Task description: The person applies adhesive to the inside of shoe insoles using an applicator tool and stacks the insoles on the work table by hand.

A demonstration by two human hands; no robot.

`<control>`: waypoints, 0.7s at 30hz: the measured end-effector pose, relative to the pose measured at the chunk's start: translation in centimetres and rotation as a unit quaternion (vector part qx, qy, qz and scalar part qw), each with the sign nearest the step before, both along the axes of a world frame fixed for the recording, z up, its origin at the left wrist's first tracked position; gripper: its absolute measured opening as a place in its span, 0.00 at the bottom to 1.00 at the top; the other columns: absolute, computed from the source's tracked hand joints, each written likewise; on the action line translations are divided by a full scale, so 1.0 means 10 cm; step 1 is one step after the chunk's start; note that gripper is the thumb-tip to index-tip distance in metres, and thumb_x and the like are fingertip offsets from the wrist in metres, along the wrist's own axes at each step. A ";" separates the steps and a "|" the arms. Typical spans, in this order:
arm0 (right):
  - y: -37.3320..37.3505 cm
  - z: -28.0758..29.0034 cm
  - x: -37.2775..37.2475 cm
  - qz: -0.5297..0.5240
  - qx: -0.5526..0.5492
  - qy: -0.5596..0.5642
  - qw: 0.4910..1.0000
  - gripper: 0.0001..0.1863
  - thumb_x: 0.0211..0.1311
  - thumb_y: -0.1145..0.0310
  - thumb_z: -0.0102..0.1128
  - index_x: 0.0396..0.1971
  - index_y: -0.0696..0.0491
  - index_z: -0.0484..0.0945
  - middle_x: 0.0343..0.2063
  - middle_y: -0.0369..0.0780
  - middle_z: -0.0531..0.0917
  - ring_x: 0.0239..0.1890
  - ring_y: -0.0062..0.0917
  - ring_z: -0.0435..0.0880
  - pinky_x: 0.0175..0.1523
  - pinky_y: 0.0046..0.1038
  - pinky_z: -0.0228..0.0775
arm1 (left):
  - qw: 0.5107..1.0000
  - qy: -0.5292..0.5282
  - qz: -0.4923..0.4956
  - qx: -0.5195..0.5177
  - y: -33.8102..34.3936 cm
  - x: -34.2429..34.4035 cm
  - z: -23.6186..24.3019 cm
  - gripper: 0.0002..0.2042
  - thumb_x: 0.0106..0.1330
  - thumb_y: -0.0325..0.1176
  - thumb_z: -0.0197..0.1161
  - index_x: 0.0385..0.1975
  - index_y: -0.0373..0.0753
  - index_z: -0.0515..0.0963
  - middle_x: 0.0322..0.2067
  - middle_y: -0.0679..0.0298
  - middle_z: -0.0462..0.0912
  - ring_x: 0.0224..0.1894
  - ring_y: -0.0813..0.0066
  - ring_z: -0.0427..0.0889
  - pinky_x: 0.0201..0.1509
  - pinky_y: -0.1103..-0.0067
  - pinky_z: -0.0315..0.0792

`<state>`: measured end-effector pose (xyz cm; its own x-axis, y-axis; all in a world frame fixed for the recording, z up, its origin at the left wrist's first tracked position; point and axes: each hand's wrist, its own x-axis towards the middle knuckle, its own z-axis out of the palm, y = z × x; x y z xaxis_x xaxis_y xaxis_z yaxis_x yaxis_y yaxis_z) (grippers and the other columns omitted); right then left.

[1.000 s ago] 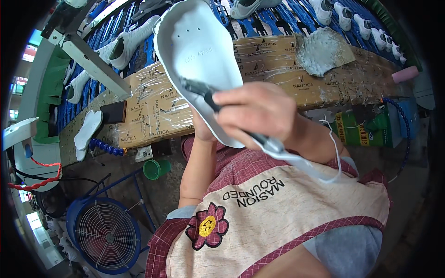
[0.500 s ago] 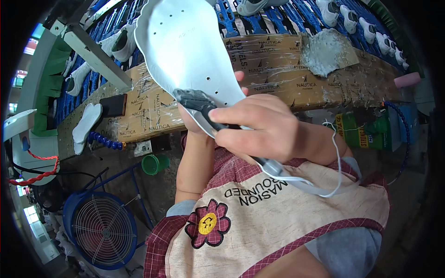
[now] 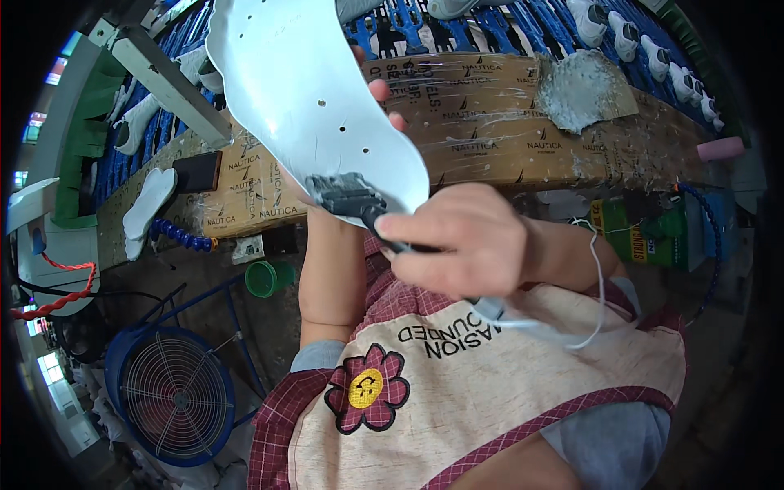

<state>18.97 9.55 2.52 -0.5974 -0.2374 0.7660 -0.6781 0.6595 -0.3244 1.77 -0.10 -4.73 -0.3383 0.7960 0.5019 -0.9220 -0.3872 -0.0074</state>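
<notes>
A white shoe sole, pierced with small holes, is held up at a slant by my left hand, whose fingers curl round from behind and show at its right edge; the rest of that hand is mostly hidden. My right hand grips a black-handled brush, its dark bristles pressed on the sole's lower end. A pale tube or cord trails from the tool's back end below my right hand.
A cardboard-covered bench carries white soles, a dark block and a glue-crusted pad. Behind it, shoes ride a blue rack. A white post, green cup, pink roll and blue fan surround me.
The sole has shifted leftward and turned, showing more holes and fingertips at its edge. My right hand and brush moved slightly down, the bristles now nearer the sole's lower end.
</notes>
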 end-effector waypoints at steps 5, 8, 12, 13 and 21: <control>0.00 -0.05 0.07 0.009 -0.083 0.025 0.996 0.02 0.61 0.75 0.69 0.33 0.57 0.87 0.51 0.50 0.89 0.26 0.26 0.83 0.29 0.26 0.77 | 1.000 0.003 -0.010 0.006 -0.05 -0.07 0.00 0.50 0.72 0.79 0.45 0.85 0.50 0.50 0.71 0.35 0.72 0.61 0.28 0.82 0.58 0.42 0.84; -0.03 -0.10 0.05 0.063 -0.102 0.023 0.993 0.02 0.61 0.75 0.70 0.33 0.56 0.87 0.51 0.50 0.89 0.26 0.25 0.83 0.29 0.25 0.77 | 1.000 0.022 0.017 0.003 -0.08 -0.12 -0.05 0.53 0.68 0.82 0.44 0.85 0.51 0.51 0.70 0.35 0.72 0.61 0.29 0.82 0.57 0.43 0.84; 0.02 -0.13 0.05 0.111 -0.113 -0.012 0.987 0.01 0.59 0.76 0.71 0.31 0.55 0.88 0.50 0.49 0.90 0.25 0.24 0.84 0.29 0.25 0.78 | 0.997 0.053 0.058 0.002 -0.10 -0.14 -0.06 0.56 0.64 0.87 0.43 0.85 0.53 0.52 0.70 0.35 0.72 0.59 0.30 0.83 0.56 0.44 0.85; 0.08 -0.13 0.05 0.108 -0.105 -0.044 0.988 0.02 0.58 0.77 0.72 0.31 0.55 0.88 0.49 0.49 0.91 0.25 0.24 0.84 0.29 0.24 0.78 | 0.995 0.066 0.075 0.005 -0.11 -0.14 -0.04 0.57 0.62 0.88 0.43 0.85 0.53 0.53 0.71 0.35 0.72 0.59 0.30 0.84 0.55 0.45 0.86; 0.26 -0.11 -0.03 0.021 -0.229 -0.117 0.966 0.09 0.46 0.84 0.74 0.28 0.55 0.89 0.42 0.47 0.94 0.22 0.20 0.82 0.27 0.21 0.75 | 0.994 0.087 0.056 -0.033 -0.14 -0.20 -0.01 0.60 0.59 0.91 0.43 0.85 0.55 0.52 0.73 0.41 0.71 0.62 0.29 0.82 0.56 0.43 0.85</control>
